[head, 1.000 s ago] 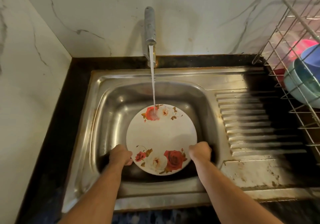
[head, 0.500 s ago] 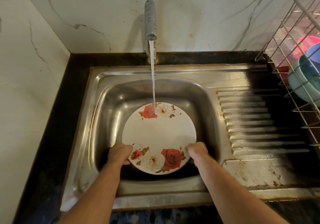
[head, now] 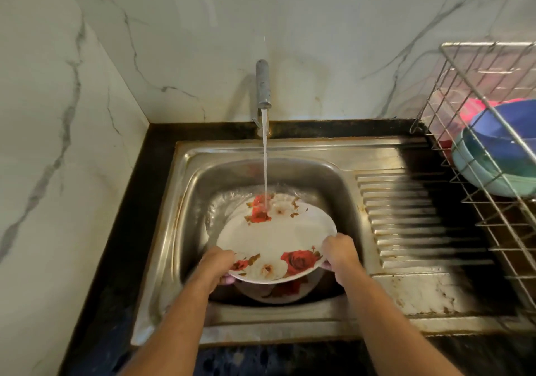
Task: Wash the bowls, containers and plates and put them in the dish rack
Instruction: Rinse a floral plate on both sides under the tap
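A white plate with red and cream roses [head: 275, 237] is held tilted over the steel sink basin [head: 339, 190]. My left hand [head: 216, 262] grips its near left rim and my right hand [head: 339, 249] grips its near right rim. Water from the tap [head: 263, 85] falls on the plate's far edge and splashes off it. A second rose-patterned dish [head: 275, 293] lies in the basin beneath the held plate, mostly hidden. The wire dish rack [head: 493, 224] stands at the right and holds a blue bowl [head: 504, 134], a teal bowl [head: 478, 172] and something pink [head: 475, 107].
The ribbed steel drainboard [head: 420, 221] lies between the basin and the rack. A black counter [head: 139, 201] borders the sink on the left and rear. Marble walls rise behind and to the left.
The plate has tilted with its far edge further under the stream, and water now splashes off it. Both hands stay on the rim. The camera view has shifted upward.
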